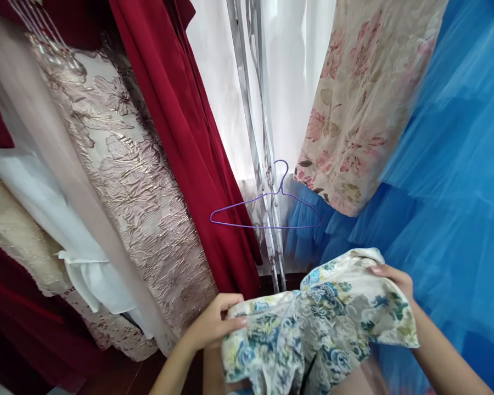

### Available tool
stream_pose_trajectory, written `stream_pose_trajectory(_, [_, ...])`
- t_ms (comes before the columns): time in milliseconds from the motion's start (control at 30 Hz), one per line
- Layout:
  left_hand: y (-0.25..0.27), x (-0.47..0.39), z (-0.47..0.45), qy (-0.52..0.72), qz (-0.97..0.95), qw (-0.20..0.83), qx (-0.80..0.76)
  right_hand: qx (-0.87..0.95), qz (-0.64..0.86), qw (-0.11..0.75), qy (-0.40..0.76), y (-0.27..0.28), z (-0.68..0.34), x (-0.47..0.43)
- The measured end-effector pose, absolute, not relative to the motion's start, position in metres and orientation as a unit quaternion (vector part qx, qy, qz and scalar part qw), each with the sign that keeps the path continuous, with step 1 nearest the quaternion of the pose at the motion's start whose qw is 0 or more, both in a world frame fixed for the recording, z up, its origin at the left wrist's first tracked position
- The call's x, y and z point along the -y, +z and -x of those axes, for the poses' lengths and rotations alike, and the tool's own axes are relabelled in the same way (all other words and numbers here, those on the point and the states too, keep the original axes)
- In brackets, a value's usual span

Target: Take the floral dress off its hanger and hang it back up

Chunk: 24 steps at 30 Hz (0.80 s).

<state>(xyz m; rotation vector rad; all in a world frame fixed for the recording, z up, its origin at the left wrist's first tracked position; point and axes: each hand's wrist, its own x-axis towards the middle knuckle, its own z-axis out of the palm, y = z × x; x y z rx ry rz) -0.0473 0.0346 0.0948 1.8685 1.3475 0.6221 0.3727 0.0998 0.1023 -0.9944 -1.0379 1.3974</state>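
A floral dress (313, 323) in white, blue, green and yellow is stretched between my two hands, low in the view. My left hand (218, 323) grips its left upper edge, thumb on the near side of the cloth. At the right upper edge, my right hand (395, 280) pinches the fabric, with some of the fingers hidden behind it. The lower part of the dress runs out of the frame. Just beyond it hangs a thin purple hanger (267, 226), with no garment on it, in front of a metal rack post (263, 137).
Left of the post hang a long dark red dress (185, 148), a pinkish brocade dress (135, 181) and several pale garments. On the right are a beige floral garment (349, 120) and a layered blue tulle gown (456, 181). White curtain (290, 71) covers the back.
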Motion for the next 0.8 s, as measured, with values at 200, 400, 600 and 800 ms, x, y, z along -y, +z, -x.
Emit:
stream_pose_trajectory(200, [0.163,-0.078,0.097,0.116,-0.804,-0.013,-0.583,0.515,0.370,0.432,0.641,0.075,-0.347,-0.110])
stream_pose_trajectory(400, [0.205,-0.126,0.112,0.223,-0.753,-0.115,-0.609,0.652,0.336,0.401,0.549,0.083,-0.322,-0.112])
stream_pose_trajectory(600, [0.215,-0.153,0.105,0.364,-0.698,-0.052,-0.614,0.671,0.349,0.499,0.422,0.110,-0.301,-0.160])
stream_pose_trajectory(800, [0.214,-0.159,0.099,0.499,-0.684,0.079,-0.527,0.681,0.360,0.473,0.427,0.106,-0.286,-0.219])
